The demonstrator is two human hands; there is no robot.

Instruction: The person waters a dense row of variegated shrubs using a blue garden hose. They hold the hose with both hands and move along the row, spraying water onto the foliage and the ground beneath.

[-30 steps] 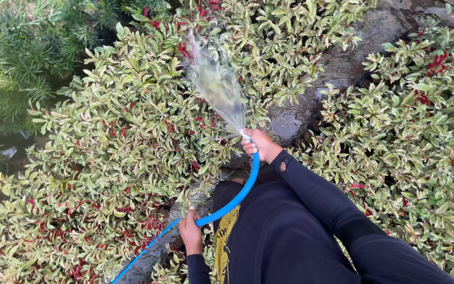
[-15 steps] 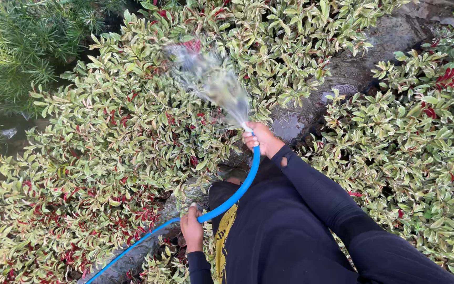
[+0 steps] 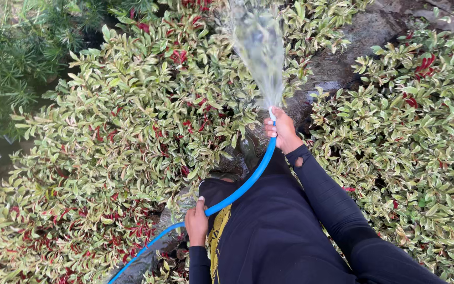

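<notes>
Blue garden hose (image 3: 237, 192) runs up from lower left, over variegated green-and-red shrubs (image 3: 122, 158). Left hand (image 3: 196, 223) is closed around its middle; right hand (image 3: 282, 131) is closed around its end, where a water spray (image 3: 261, 50) fans upward.

The blue hose (image 3: 243, 184) runs off the bottom edge at the near left, so its source is out of view. Its nozzle end is covered by the right hand (image 3: 282, 131). The water spray (image 3: 258, 47) is motion-blurred and cut by the top edge. Leaves hide the ground under the left shrub (image 3: 122, 131).
</notes>
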